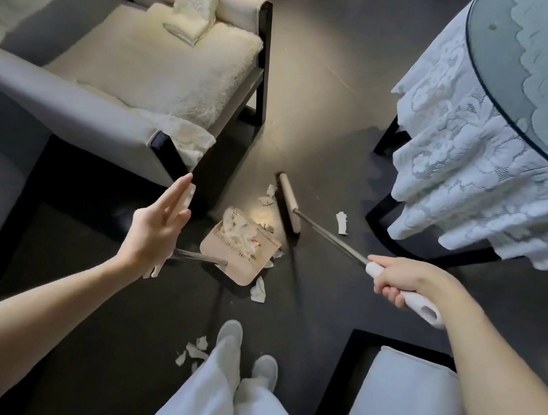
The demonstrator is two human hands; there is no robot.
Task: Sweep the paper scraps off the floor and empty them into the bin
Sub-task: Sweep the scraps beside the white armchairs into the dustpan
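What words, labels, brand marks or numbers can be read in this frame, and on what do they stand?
No readable text in this frame.
The broom, dustpan, scraps and lace cloth show no print, label or number.
An orange speck among the scraps in the dustpan is too small to tell whether it is print.

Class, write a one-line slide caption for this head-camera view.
Right hand grips the broom beside a dustpan holding paper scraps; left hand rests against its handle; loose scraps litter the floor.
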